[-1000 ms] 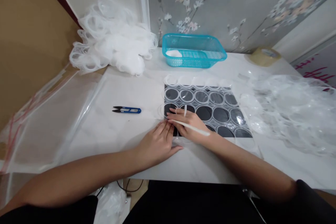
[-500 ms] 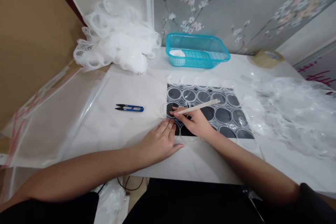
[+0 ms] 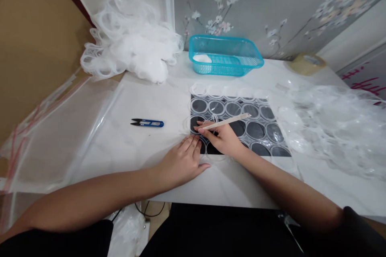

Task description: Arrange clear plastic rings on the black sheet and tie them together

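My right hand (image 3: 221,134) is closed around a thin, pale flat stick (image 3: 230,121), whose far end points up to the right. Its fingertips touch a clear sheet of joined white rings (image 3: 233,108) that lies over a black rectangle (image 3: 214,149). A few thin loose loops (image 3: 214,118) stand up beside the stick. My left hand (image 3: 183,156) lies flat, fingers stretched, with its tips on the lower left corner of the ring sheet. What sits under the right fingertips is too small to make out.
Blue thread snips (image 3: 147,123) lie to the left. A turquoise basket (image 3: 226,70) holding something white stands at the back, with a tape roll (image 3: 307,64) to its right. White ring sheets are heaped at back left (image 3: 132,44) and right (image 3: 340,132). Plastic bags (image 3: 69,120) lie far left.
The view has shifted very slightly. Both hands and the stick keep nearly the same place on the ring sheet.
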Demonstrator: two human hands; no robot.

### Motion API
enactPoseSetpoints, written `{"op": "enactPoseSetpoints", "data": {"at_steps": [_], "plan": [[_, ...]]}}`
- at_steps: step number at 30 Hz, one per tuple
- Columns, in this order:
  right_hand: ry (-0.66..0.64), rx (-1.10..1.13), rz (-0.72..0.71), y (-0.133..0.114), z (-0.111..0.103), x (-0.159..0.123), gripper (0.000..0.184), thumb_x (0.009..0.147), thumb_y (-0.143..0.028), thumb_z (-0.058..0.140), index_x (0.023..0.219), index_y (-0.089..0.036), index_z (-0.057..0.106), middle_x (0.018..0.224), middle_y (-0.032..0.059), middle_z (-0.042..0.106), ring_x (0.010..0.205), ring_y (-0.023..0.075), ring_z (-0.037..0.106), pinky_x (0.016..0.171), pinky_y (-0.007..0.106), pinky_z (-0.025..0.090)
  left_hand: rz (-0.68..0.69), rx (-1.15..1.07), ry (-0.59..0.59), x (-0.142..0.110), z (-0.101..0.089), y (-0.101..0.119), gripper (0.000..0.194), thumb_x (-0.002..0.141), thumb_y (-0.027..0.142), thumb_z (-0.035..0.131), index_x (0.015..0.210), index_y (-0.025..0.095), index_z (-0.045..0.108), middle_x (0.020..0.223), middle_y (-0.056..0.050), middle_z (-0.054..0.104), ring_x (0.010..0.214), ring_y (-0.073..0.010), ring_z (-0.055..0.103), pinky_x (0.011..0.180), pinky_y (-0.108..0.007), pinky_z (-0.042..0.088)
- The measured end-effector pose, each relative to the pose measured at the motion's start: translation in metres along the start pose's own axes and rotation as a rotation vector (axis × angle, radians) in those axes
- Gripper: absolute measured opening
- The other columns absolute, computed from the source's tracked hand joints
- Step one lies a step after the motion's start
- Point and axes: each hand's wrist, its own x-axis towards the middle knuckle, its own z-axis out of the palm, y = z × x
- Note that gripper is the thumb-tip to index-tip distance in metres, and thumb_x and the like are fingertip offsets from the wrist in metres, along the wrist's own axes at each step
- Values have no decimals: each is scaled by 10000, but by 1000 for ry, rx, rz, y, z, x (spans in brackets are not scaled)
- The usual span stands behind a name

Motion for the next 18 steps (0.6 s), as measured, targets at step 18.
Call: {"op": "enactPoseSetpoints", "data": {"at_steps": [18], "plan": [[767,205,272,-9,-134,14,233,804,-419,590,785,-192,638,833,67,689,904,232,651,928,440,464,-2,-249,-2,6,-6,-20,417,887,444,516,1086,92,620,1146,-141,632,1067,-251,594,935,-372,495]]}}
